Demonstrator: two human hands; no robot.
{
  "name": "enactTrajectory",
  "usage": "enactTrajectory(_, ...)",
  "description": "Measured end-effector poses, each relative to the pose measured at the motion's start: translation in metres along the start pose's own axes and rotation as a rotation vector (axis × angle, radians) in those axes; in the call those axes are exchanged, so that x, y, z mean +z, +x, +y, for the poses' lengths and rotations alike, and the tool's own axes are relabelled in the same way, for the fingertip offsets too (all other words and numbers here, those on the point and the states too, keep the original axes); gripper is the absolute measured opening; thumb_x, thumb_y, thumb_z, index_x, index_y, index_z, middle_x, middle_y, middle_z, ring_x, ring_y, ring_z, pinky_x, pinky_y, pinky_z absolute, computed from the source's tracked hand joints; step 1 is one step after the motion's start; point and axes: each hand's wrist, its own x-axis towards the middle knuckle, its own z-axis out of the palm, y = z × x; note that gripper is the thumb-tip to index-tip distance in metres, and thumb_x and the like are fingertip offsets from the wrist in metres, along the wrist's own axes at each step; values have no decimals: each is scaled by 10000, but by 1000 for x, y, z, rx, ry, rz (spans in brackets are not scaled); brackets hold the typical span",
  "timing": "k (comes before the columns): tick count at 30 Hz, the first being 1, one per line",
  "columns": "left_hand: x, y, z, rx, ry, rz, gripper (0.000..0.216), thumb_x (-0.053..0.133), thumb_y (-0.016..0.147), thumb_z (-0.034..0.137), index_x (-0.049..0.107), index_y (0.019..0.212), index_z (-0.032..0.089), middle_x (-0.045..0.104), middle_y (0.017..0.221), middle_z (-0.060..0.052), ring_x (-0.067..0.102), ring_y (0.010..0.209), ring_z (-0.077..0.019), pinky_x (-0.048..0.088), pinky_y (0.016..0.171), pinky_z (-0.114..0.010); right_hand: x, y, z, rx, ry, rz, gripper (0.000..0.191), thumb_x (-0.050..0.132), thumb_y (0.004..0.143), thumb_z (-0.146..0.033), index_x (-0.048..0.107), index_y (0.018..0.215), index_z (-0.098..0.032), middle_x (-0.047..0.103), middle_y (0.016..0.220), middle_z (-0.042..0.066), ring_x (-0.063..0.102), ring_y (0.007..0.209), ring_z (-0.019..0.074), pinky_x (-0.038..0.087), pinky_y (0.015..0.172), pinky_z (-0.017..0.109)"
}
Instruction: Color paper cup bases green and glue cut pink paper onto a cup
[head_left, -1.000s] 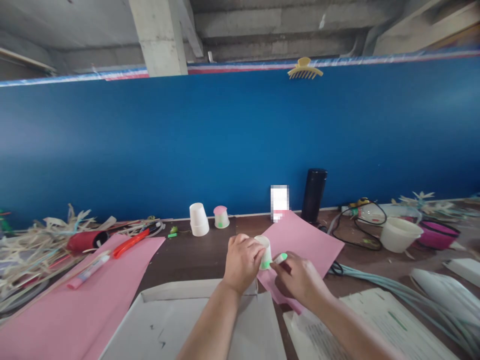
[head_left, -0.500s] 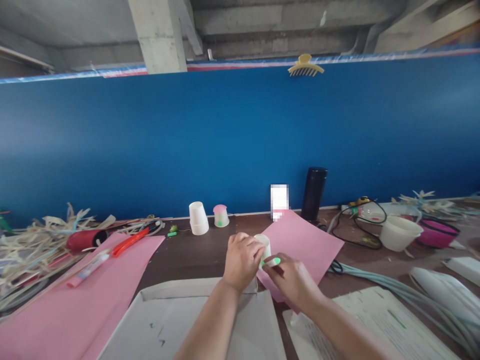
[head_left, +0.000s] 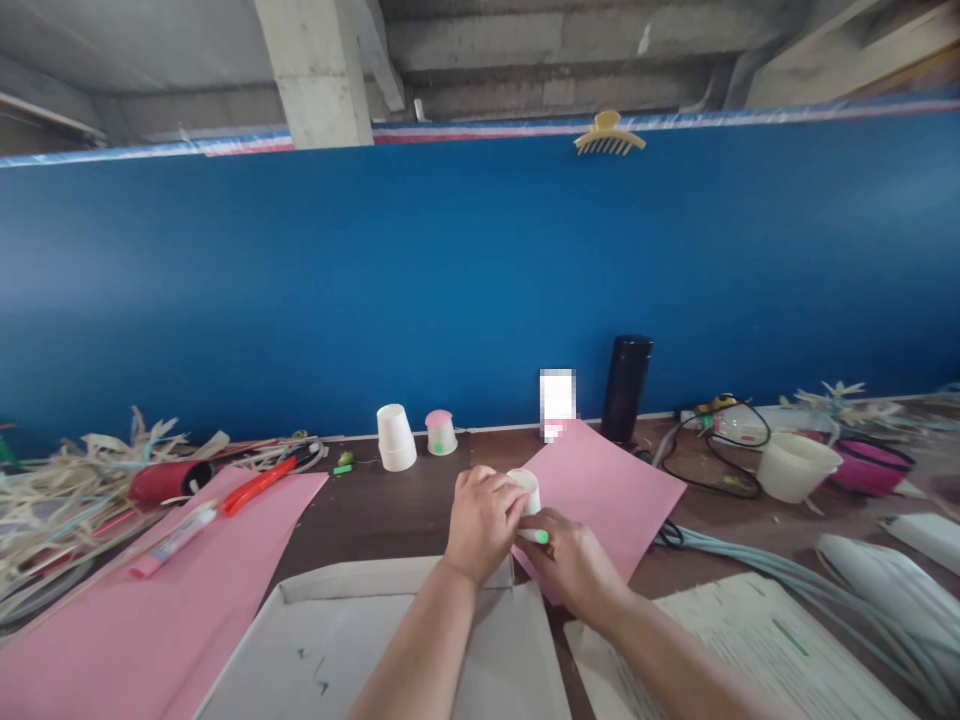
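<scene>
My left hand (head_left: 480,520) is wrapped round a small white paper cup (head_left: 526,488) that stands upside down at the edge of a pink sheet (head_left: 600,490). My right hand (head_left: 570,560) pinches a green-tipped marker (head_left: 537,536) and presses its tip against the cup's lower side. Both hands meet above the brown table, just beyond a white board (head_left: 375,650).
Farther back stand two stacked white cups (head_left: 395,437), a pink-topped cup (head_left: 441,432) and a black flask (head_left: 626,388) along the blue wall. A second pink sheet (head_left: 150,610), red pliers (head_left: 259,485) and straw scraps lie left. Cables, a white bowl (head_left: 795,466) and printed papers (head_left: 757,650) lie right.
My right hand has slid left and inwards with the marker, from beside the cup to tight against its lower side. The left hand keeps its hold.
</scene>
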Motion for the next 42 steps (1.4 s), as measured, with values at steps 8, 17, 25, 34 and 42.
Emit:
enactTrajectory(8, -1, 1, -1, 7, -11, -5, 264, 423, 898, 259, 672, 812, 242, 675, 830, -9, 494, 838, -184, 330, 736, -358, 4, -1, 1, -105, -80, -66, 267, 417, 897, -339, 656, 887, -219, 621, 873, 45, 587, 781, 156, 416, 673, 231)
enactTrajectory(17, 3, 0, -2, 10, 23, 10, 251, 434, 892, 247, 663, 790, 251, 672, 813, -1, 504, 831, -177, 318, 722, -353, -34, -5, 1, -22, 62, 117, 209, 478, 837, -344, 651, 828, -227, 650, 856, 29, 615, 728, 160, 450, 644, 240)
enactTrajectory(25, 2, 0, -1, -5, 20, -9, 236, 426, 895, 264, 647, 812, 259, 665, 835, 0, 506, 862, -190, 319, 746, -356, -51, 1, 23, 155, 211, 352, 278, 485, 837, -428, 641, 860, -198, 686, 841, 51, 618, 724, 188, 467, 668, 268)
enactTrajectory(34, 0, -1, 1, 8, 21, -18, 239, 414, 899, 277, 646, 845, 255, 659, 870, -15, 502, 874, -196, 330, 759, -361, -46, 2, 27, 180, 208, 351, 331, 472, 830, -472, 655, 861, -198, 696, 879, 66, 632, 767, 213, 471, 688, 290)
enactTrajectory(42, 1, -1, 2, 8, 12, 25, 231, 423, 896, 314, 646, 899, 253, 656, 918, -27, 508, 889, -198, 342, 771, -367, -47, 3, 29, 193, 190, 353, 270, 507, 830, -447, 653, 868, -222, 699, 825, 18, 626, 686, 177, 453, 655, 259)
